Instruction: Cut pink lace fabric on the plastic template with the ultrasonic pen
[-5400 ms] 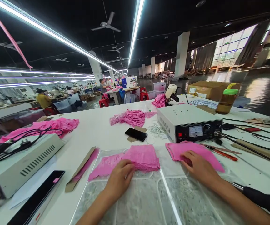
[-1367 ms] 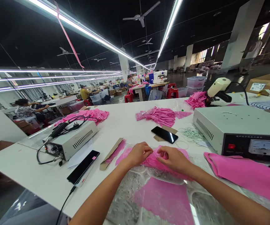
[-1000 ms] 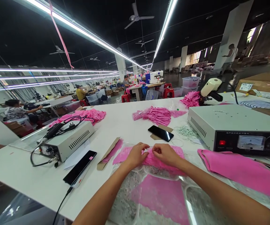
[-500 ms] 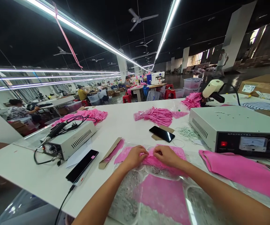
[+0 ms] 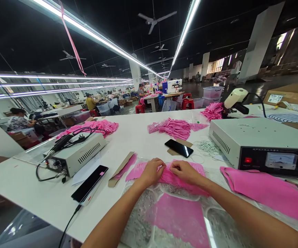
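Observation:
Pink lace fabric (image 5: 187,184) lies across the clear plastic template (image 5: 138,213) in front of me, with both hands on it. My left hand (image 5: 152,171) has its fingers curled and pinched on the fabric near its middle. Just to the right, my right hand (image 5: 184,171) pinches the same fabric with thumb and fingertips. A small gap separates the two hands. Below them a flat pink piece (image 5: 181,217) shows in or under the template.
A black phone (image 5: 179,148) lies beyond my hands, another phone (image 5: 90,184) at left. Grey machine boxes stand left (image 5: 76,155) and right (image 5: 262,144). Folded pink cloth (image 5: 265,193) lies at right, a pink bundle (image 5: 176,128) farther back. Several people work at distant tables.
My left hand has shifted slightly right and up along the pink fabric, closer to the right hand. The right hand has barely moved and both keep their pinch.

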A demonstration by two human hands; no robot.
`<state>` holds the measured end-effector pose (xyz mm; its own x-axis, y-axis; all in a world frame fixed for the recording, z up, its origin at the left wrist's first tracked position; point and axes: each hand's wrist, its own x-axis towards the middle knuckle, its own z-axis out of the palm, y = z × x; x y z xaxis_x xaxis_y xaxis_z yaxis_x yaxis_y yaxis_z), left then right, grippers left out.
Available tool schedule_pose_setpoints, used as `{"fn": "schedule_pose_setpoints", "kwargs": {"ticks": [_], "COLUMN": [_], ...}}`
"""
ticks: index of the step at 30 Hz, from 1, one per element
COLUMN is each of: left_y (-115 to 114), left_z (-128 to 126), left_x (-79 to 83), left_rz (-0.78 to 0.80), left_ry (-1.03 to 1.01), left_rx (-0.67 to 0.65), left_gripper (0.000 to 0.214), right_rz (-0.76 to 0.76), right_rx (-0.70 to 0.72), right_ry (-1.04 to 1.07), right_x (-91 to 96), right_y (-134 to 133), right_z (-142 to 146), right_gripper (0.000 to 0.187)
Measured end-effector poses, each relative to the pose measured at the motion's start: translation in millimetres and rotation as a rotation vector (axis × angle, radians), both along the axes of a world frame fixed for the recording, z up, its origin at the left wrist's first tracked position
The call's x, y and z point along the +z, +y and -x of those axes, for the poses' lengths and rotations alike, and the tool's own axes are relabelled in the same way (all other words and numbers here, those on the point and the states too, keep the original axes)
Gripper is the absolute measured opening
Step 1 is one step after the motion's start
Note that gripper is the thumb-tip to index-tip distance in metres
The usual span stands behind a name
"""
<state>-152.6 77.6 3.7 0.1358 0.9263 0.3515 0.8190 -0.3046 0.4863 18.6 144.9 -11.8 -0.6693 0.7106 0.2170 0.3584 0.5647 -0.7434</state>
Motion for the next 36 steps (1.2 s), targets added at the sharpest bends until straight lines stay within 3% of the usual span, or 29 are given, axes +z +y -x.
{"fn": "schedule_pose_setpoints", "kwargs": {"ticks": [5,10,15,25,29,36], "left_y": [1,-1,-2,-2,-3,-2], "left_z": [-3,-7,-13,-11,-11,-6], "left_x": [3.0,-0.5,-7.8,-15.6,-15.5,-18.4], "left_rz": [-0.023,-0.091,-0.084,-0.061,-0.054,-0.033], "left_ry": [-0.008,-0.085,-0.122,-0.120,-0.080,-0.014], "left_rx": [-0.027,0.129,0.151,0.189,0.136,0.205], "left_gripper": [0.019,0.019,0.016,0.021,0.023,0.017], "right_rz": [0.061,0.162,0.277,0.334,0.320,0.303], "right_rx": [-0.010,-0.030,-0.026,0.029,0.050,-0.018], "right_ry": [0.048,0.077,0.099,0.137,0.139,0.193], "right_x": [4.2,6.9,7.6,5.2,5.4,9.2], "right_y": [-1,2,6,3,2,4], "right_z": [2,-2,-9,-11,-12,-20], "right_gripper": [0.016,0.030,0.025,0.033,0.029,0.028]}}
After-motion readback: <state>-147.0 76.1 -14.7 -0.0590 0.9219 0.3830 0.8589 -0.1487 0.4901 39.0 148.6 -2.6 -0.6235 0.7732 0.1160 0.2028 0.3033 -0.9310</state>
